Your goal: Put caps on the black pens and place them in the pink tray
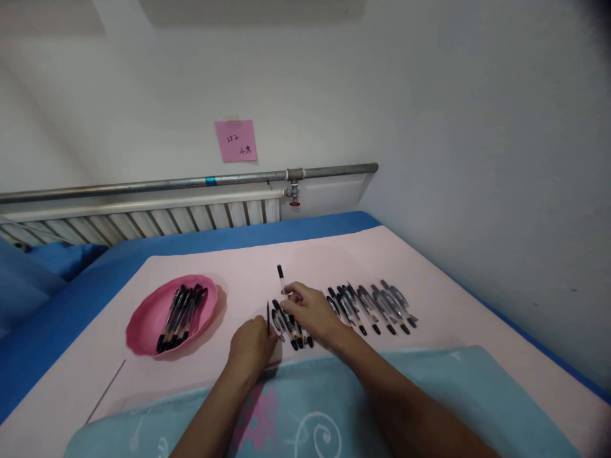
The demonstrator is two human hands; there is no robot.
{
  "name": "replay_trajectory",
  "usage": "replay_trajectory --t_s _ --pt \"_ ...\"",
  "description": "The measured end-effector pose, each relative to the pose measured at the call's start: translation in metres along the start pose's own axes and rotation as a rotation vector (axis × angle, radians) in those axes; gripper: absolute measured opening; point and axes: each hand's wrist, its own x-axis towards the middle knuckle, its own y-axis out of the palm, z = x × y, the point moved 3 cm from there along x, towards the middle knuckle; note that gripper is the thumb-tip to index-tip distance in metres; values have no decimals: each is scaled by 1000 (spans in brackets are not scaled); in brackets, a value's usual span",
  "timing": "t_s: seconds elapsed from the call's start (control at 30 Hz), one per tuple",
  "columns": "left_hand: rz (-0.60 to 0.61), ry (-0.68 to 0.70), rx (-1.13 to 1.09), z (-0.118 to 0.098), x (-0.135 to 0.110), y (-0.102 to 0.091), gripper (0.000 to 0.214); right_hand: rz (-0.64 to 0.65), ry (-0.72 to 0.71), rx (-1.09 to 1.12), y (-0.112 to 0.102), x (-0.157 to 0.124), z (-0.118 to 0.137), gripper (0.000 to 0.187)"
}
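My right hand (308, 310) pinches a clear-barrelled pen (280, 272) whose black end points up and away from me. My left hand (252, 343) is closed around a thin dark pen part (268, 313) that sticks up past the fingers; its lower end is hidden. Between and beneath the hands lies a small group of pens (294, 340) with black ends. To the right of my right hand, several more pens (377, 308) lie side by side, slightly overlapping. A pink scalloped bowl (136, 334) on the left holds a bundle of pens (181, 318).
Pale pink sheeting (248, 270) covers the surface, with a light blue patterned cloth (405, 375) at the near edge. A thin white stick (105, 391) lies at front left. Behind are a radiator (191, 216) and a metal pipe (143, 187); a wall (501, 191) rises on the right.
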Motion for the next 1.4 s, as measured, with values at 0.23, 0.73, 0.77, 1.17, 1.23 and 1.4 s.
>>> replay_trajectory --t_s 0.23,0.73,0.77,1.17,1.23,1.4 --pt "-37 -88 -371 28 4 -18 12 13 -32 -69 2 -2 1 18" --pt "-176 -192 -1806 60 16 -28 14 329 -249 -249 22 -22 15 15" --pt "-182 -189 -1810 59 15 -29 15 327 -253 -254 22 -22 14 15" --pt "-203 -139 -1763 59 13 -30 19 394 -222 -351 21 -23 17 16" --pt "-214 -135 -1750 60 13 -30 20 389 -224 -371 21 -23 18 15" --pt "-260 -126 -1767 60 13 -31 20 372 -254 -411 21 -23 20 10"
